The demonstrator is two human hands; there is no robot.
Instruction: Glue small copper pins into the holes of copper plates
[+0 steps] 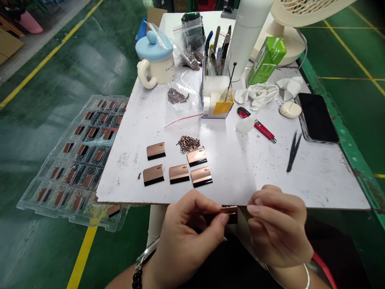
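Both hands meet just below the near edge of the white board point(315, 176). My left hand point(186, 237) pinches a small copper-and-black plate point(229, 212) between thumb and fingers. My right hand point(278, 228) is curled closed at the plate's right end, fingertips touching it. On the board in front lie several more copper plates point(179, 173) in two rows. A small heap of tiny copper clips point(188, 143) sits just behind them.
A clear plastic tray point(60, 168) of copper parts hangs off the board's left side. Further back stand a blue-lidded mug point(155, 60), bags of clips point(180, 100), a tool holder point(217, 96), a green carton point(266, 60) and a fan point(288, 24). Red knife point(258, 126), tweezers point(293, 151) and phone point(317, 116) lie right.
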